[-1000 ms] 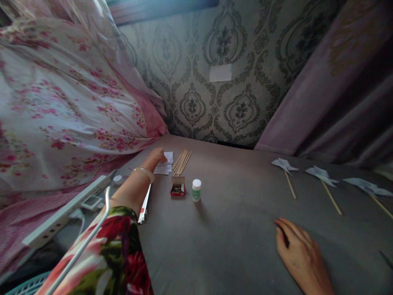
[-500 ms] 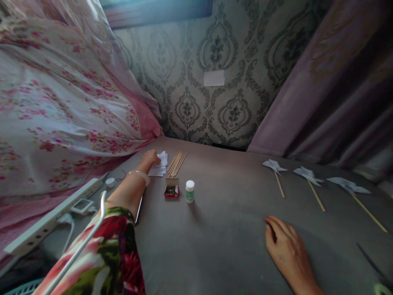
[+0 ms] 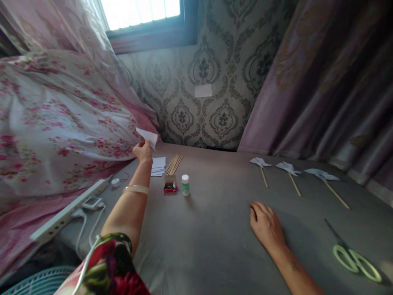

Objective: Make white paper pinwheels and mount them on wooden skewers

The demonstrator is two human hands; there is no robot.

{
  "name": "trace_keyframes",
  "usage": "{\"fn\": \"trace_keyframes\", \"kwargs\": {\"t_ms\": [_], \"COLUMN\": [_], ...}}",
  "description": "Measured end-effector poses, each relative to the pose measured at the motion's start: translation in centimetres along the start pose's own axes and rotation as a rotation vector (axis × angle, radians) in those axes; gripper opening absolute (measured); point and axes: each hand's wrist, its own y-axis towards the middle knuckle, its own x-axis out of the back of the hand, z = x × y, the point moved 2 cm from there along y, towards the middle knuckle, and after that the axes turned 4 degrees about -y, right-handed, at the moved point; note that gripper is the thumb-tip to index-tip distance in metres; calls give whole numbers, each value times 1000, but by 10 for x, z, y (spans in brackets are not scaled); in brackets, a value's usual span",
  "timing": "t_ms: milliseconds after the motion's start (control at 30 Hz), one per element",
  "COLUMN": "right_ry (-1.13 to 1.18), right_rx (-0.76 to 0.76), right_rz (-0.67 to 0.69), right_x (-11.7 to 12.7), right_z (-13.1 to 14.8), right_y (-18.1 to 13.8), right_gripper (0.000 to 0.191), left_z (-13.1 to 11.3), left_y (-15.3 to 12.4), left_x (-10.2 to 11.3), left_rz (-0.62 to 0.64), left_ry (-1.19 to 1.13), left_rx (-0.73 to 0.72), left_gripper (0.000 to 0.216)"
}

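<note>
My left hand [image 3: 143, 151] is closed on a white sheet of paper [image 3: 150, 137], pinched between thumb and fingers above the far left of the table. Below it lies a stack of white paper sheets [image 3: 158, 166], with a bundle of thin wooden sticks [image 3: 175, 164] beside it. My right hand [image 3: 267, 224] rests on the grey tabletop, back up, fingers loosely bent and the thumb a little apart, holding nothing. A small red box [image 3: 170, 187] of tiny metallic pieces stands open next to a white-capped bottle [image 3: 186, 185] with a green label.
Paper pinwheels on sticks [image 3: 288, 169] lie at the right. Scissors with pale green handles [image 3: 353, 256] lie near the right front. On the left are a power strip [image 3: 70, 211] with plugged-in cables, a round white cap [image 3: 115, 182] and a teal basket [image 3: 46, 282].
My left hand has lifted a sheet of paper up off the stack. My right hand still rests on the table. The view has tilted up and turned right, showing more of window and scissors.
</note>
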Motion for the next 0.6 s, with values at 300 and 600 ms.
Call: {"fn": "trace_keyframes", "kwargs": {"t_ms": [300,600], "right_ry": [-29,187], "right_rx": [-41,-143], "right_rz": [73,143], "right_x": [6,13], "right_z": [2,-1], "right_y": [2,8], "right_gripper": [28,28], "left_z": [-38,-45], "left_y": [-79,-206], "left_x": [3,-21], "left_rz": [39,588], "left_ry": [-384,-792], "left_rx": [9,439], "left_gripper": [22,19]}}
